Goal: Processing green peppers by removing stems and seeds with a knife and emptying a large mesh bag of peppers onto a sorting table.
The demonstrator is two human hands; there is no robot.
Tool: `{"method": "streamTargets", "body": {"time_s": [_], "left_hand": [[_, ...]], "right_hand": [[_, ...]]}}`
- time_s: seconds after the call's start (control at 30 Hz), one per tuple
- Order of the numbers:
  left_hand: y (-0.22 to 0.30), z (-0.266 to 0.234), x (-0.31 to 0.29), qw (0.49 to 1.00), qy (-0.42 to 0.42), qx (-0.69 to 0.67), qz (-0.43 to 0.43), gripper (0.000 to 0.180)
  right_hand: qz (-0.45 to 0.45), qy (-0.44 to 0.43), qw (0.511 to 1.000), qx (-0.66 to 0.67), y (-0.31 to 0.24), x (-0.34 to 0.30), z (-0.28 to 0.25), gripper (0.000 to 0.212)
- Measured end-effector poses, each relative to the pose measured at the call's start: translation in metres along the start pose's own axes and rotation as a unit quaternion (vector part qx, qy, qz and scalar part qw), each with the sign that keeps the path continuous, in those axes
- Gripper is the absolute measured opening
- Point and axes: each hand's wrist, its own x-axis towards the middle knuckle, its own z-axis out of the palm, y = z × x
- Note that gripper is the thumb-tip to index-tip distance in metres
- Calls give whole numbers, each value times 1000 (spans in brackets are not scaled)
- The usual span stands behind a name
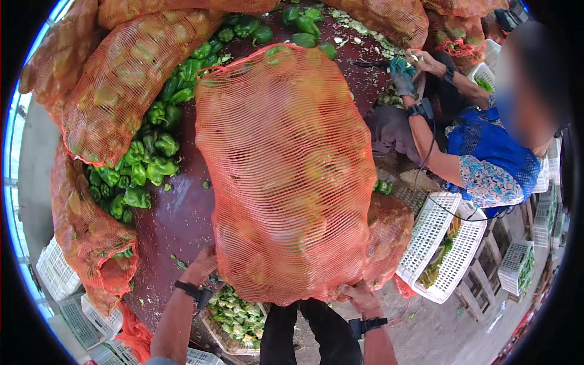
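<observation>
A large orange mesh sack (286, 176), full of what look like green peppers, stands in front of me over the dark red table. My left hand (202, 264) is closed at its lower left edge, the fingertips partly hidden by the netting. At the lower right corner, my right hand (360, 298) grips the mesh with bent fingers. Loose green peppers (146, 158) lie in a band along the table to the left of the sack. Below the sack, near my legs, sits a crate of cut green pieces (234, 316).
More filled mesh sacks (134, 79) line the left and far sides. A co-worker in a blue vest (480, 140) sits at the right, a teal glove (403, 76) on one hand, handling green pieces. White plastic crates (432, 243) stand at right; others (58, 267) stand at left.
</observation>
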Motion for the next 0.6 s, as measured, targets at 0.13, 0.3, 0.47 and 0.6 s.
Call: {"method": "streamTargets", "body": {"time_s": [0.13, 0.3, 0.47, 0.6], "left_hand": [[28, 3, 1, 997, -18, -59, -39, 58], [3, 8, 9, 983, 48, -140, -105, 47], [-45, 8, 4, 985, 70, -155, -38, 34], [-1, 42, -30, 967, 79, -239, -50, 21]], "right_hand": [[-25, 18, 999, 19, 2, -5, 11, 74], [-80, 56, 993, 73, 22, 6, 9, 50], [-9, 60, 994, 91, 36, 20, -6, 78], [-22, 39, 994, 98, 9, 2, -1, 76]]}}
